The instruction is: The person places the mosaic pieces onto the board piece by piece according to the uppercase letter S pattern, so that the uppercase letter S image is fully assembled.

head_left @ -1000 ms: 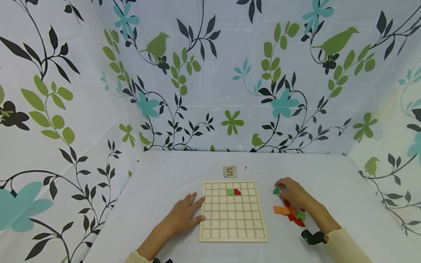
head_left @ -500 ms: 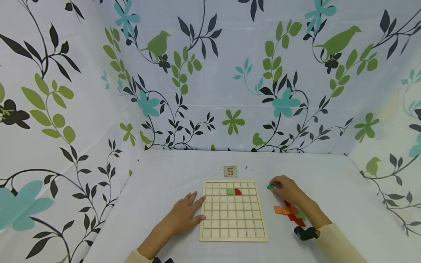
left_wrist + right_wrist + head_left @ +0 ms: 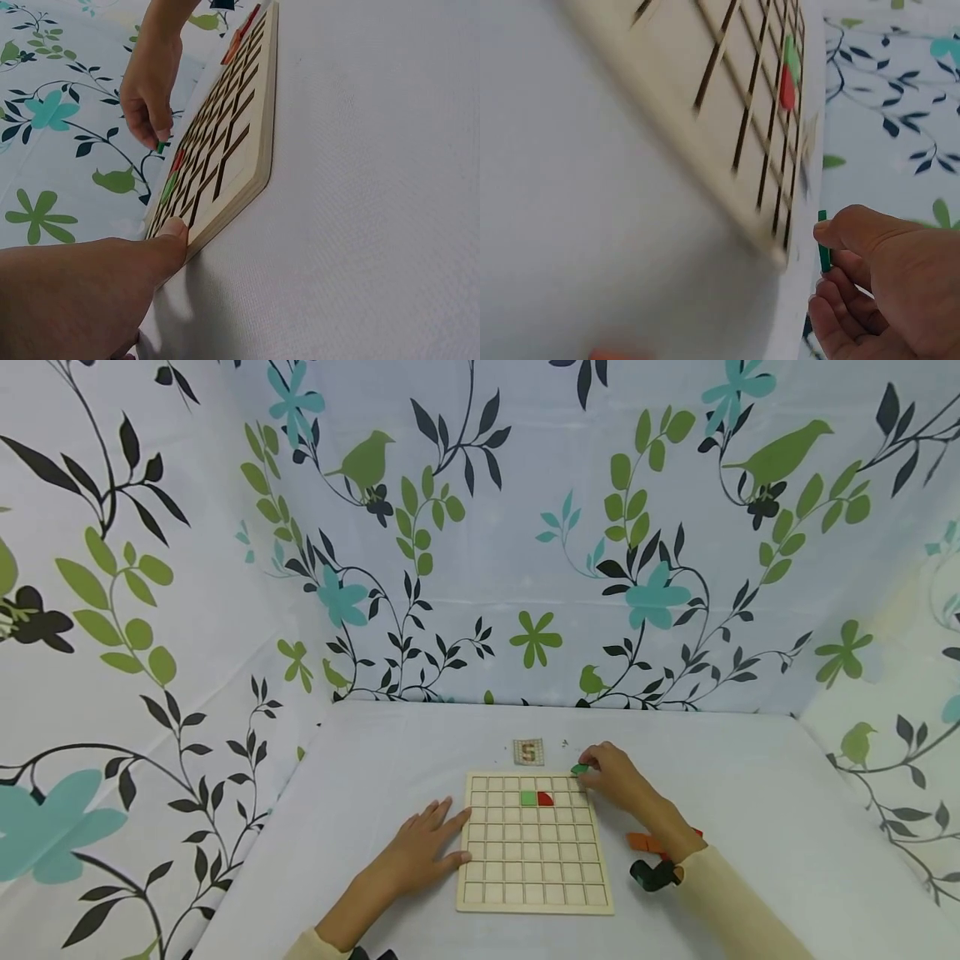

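A pale wooden grid board (image 3: 534,860) lies on the white table. In its second row from the back sit a light green square tile (image 3: 528,798) and, beside it, a red tile with one rounded edge (image 3: 546,799). My left hand (image 3: 422,853) lies spread at the board's left edge, its thumb (image 3: 174,227) on the rim. Between thumb and fingers my right hand (image 3: 613,777) pinches a small dark green tile (image 3: 824,241), over the board's back right corner. In the right wrist view that tile is seen nearly edge-on.
Right of the board lie orange tiles (image 3: 643,842) and red ones, partly hidden under the right forearm. A small card with an S-like mark (image 3: 528,752) lies behind the board. A patterned cloth (image 3: 465,552) rises behind the table.
My right hand has carried the dark green tile leftward from near the loose tiles to the board's back right corner. My left hand stays at the left edge.
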Available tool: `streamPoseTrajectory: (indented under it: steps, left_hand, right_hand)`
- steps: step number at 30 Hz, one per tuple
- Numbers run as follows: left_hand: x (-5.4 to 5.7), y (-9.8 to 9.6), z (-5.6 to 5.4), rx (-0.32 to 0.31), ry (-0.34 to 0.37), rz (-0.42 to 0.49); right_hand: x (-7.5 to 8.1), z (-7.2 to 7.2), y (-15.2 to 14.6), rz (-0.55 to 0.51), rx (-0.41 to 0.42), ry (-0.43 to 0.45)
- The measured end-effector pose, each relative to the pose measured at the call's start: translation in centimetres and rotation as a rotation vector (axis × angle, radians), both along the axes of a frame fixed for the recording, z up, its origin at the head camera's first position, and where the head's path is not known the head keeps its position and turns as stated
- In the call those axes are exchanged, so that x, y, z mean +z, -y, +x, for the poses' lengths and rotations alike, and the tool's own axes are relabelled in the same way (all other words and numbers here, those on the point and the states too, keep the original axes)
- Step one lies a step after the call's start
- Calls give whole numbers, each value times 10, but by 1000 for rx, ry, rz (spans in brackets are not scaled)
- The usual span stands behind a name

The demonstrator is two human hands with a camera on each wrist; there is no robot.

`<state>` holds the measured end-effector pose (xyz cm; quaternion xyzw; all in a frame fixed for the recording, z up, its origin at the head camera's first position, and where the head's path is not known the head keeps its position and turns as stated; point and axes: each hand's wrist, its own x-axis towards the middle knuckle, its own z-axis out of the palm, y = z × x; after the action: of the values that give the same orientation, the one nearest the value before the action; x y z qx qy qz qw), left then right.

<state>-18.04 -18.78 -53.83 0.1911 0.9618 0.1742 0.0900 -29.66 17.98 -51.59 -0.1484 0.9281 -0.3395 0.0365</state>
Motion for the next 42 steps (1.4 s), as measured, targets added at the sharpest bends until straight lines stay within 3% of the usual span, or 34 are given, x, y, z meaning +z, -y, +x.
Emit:
streamPoseTrajectory:
  steps: [10,15,24,42]
  left_hand:
    - [1,1,-1,-7,-3,2]
    - [2,0,-1,-13,-2,6]
    - [3,-1,-1,-11,-12,8]
    - [1,-1,-2,-1,-3,6]
  right_hand:
    - [4,14,63,-37,212,53]
    - [4,19,84,27,277,-18]
    - [-2,21,99,42,321,-53]
    - [-3,31,97,93,346,-132]
